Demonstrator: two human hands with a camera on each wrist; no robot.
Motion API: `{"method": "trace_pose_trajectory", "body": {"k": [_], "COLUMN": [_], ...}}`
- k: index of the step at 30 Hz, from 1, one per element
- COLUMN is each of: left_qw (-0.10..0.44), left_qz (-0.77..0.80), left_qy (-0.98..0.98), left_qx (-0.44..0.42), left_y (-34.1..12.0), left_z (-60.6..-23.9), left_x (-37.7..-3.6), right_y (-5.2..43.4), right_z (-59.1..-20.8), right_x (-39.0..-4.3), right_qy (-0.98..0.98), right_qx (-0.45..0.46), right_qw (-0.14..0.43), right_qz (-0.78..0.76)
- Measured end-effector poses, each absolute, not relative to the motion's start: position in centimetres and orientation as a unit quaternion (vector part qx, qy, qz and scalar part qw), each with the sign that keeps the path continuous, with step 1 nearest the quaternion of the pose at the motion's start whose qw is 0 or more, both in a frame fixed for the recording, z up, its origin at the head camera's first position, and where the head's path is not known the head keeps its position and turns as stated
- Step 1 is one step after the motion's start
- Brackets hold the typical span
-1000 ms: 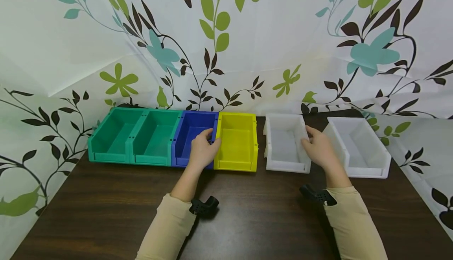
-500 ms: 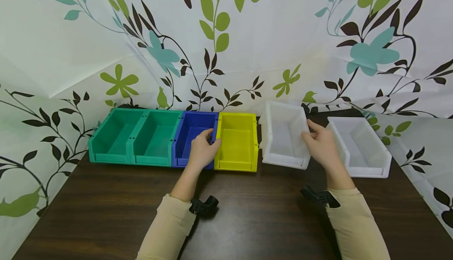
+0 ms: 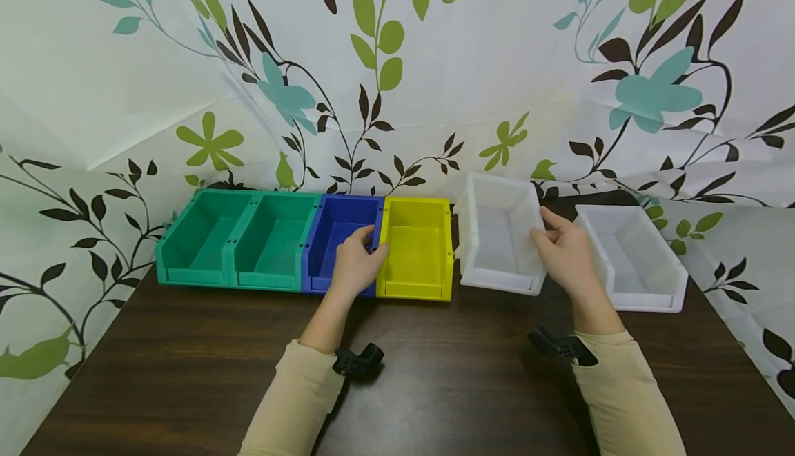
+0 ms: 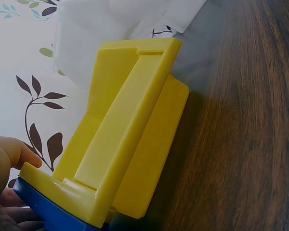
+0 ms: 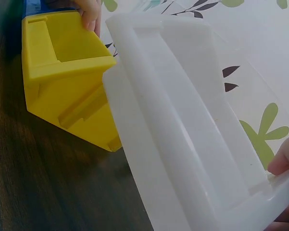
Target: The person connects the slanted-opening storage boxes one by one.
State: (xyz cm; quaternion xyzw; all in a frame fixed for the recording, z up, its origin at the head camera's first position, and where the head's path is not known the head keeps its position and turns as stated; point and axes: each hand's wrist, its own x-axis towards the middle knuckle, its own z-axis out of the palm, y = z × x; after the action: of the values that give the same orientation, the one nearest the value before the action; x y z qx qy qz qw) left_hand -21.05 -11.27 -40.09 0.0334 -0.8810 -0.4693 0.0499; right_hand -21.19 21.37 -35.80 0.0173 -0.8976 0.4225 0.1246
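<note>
- your right hand gripped the right wall of the white bin, which sat tilted just right of the yellow bin, its back end raised.
- your left hand curled over the rim where the blue bin met the yellow bin.
- a second white bin lay further right of the yellow bin, on the dark table.
</note>
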Motion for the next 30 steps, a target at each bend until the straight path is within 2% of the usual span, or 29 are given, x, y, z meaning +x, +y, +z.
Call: {"method": "trace_pose_trajectory", "body": {"k": [20,30], "left_qw": [0.055,0.053], "left_qz": [-0.465,-0.464], "left_qy": [-0.883,-0.883], "left_qx": [0.034,0.034], "left_y": [-11.13,-11.15], "left_z": [-40.1,-40.09], "left_x": [-20.97,-20.92], "right_y": [20.99,21.32], "right_z": [-35.82,-36.08], "right_x": [-21.07,-21.32], "right_qy": [-0.9,-0.904], "right_qx": [0.023,0.037], "right_qw": [0.151,0.132], "right_qz": [0.409,0.405]}}
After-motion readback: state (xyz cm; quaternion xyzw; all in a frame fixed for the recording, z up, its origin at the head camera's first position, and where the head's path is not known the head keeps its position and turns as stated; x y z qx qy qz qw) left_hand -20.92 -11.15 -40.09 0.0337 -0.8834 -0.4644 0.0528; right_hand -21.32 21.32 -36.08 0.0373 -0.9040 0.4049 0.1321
